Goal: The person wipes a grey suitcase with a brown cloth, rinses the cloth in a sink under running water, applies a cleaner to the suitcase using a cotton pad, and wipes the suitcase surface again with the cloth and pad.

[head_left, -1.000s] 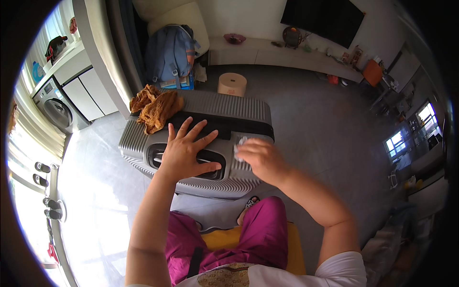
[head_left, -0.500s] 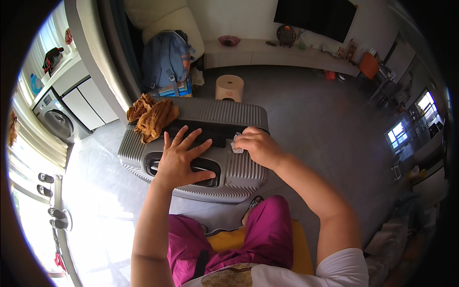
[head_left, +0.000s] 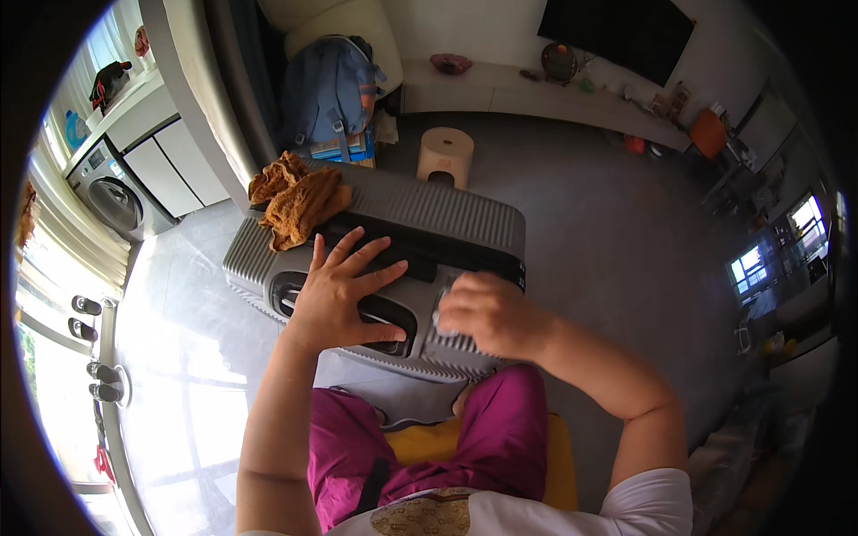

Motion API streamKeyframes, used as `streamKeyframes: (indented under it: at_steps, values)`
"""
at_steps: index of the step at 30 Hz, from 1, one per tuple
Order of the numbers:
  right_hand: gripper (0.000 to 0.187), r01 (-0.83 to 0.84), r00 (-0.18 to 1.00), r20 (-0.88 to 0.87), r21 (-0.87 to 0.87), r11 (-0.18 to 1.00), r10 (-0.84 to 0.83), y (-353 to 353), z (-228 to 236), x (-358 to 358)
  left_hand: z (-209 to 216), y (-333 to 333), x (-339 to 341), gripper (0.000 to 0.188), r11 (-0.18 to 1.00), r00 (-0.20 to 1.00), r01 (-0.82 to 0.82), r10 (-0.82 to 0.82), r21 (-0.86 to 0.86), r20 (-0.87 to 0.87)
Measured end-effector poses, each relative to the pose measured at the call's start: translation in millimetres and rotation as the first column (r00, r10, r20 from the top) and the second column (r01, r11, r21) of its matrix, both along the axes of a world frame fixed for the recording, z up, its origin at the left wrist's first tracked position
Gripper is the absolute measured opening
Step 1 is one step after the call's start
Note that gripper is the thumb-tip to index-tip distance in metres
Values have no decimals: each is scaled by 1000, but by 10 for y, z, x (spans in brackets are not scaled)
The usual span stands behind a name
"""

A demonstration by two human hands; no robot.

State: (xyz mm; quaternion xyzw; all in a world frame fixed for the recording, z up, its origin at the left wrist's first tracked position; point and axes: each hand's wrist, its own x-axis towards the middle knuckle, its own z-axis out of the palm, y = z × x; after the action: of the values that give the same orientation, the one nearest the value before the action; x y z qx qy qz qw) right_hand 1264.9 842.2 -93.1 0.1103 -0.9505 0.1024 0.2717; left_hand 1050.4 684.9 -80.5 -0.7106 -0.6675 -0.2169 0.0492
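A grey ribbed suitcase lies on its side in front of my knees, its black handle recess facing up. My left hand rests spread on it, fingers apart across the dark band and the thumb by the recess. My right hand is closed on a crumpled whitish wipe, pressed to the ribbed part right of the recess; most of the wipe is hidden under the fingers. On the suitcase's far left corner lies a bunched brown cloth, just beyond my left fingertips.
Behind the suitcase stands a round beige stool. A blue backpack leans on a pale chair at the far left. A long low cabinet runs along the wall under a television. A washing machine stands at the left.
My right hand has moved nearer to me over the suitcase with the wipe. My left hand stays spread in nearly the same place. The whole view has shifted slightly.
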Motion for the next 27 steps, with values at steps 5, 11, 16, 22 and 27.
streamKeyframes:
  at_steps: [5, 11, 16, 22, 27]
  values:
    - [14, 58, 998, -26, 28, 998, -57, 124, -45, -23, -8, 18, -6, 79, 1000, 1000, 0, 0, 13, -1]
    - [15, 164, 982, -95, 18, 986, -162, 199, -62, 22, 10, -2, -16, 81, 1000, 999, 18, -18, -13, 31]
    - [14, -8, 998, -70, -76, 997, 2, -145, -36, 94, 29, -33, -9, 81, 999, 999, 17, -16, -37, 42]
    - [9, 201, 978, -50, -41, 979, -203, 18, -4, -44, 4, -31, -26, 79, 1000, 1000, 21, -21, -9, 18]
    - [11, -20, 985, -172, -110, 994, 1, -413, -52, 17, 12, -45, -10, 80, 1000, 1000, 16, -16, -10, 22]
